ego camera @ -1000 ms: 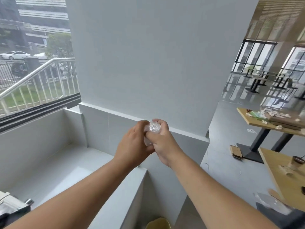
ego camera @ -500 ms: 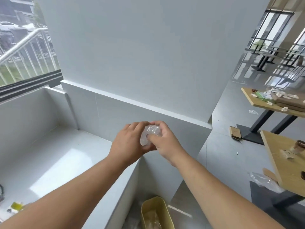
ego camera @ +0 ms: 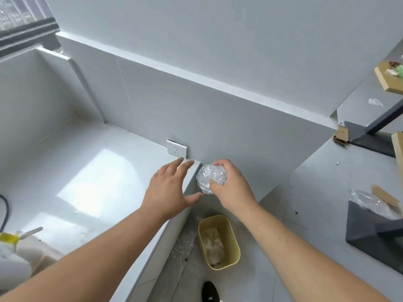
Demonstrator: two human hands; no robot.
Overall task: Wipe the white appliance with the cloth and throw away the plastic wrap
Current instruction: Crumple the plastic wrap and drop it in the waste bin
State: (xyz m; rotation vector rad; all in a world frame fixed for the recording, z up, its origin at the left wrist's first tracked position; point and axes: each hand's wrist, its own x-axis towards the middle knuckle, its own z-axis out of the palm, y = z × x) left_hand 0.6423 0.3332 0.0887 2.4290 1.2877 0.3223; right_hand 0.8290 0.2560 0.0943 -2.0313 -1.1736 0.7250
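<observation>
A crumpled ball of clear plastic wrap (ego camera: 210, 178) sits in my right hand (ego camera: 232, 187), which is shut on it, out past the counter's end and above the floor. My left hand (ego camera: 169, 189) is open with fingers spread, just left of the ball over the counter's corner, not touching the wrap. Below on the floor stands a yellow bin (ego camera: 234, 243) with crumpled wrap inside. Part of a white appliance (ego camera: 13, 270) with a yellow piece shows at the lower left edge of the counter. No cloth is in view.
The white counter (ego camera: 87, 182) has a wall socket (ego camera: 176, 149) at its back right corner. More clear wrap (ego camera: 183, 245) lies on the floor beside the bin. Wooden tables on dark bases (ego camera: 370, 234) stand at right. My shoe (ego camera: 210, 293) is near the bottom edge.
The view has tilted down, bringing the bin and socket into sight. My left hand has let go of the wrap ball and opened; my right hand alone holds it now.
</observation>
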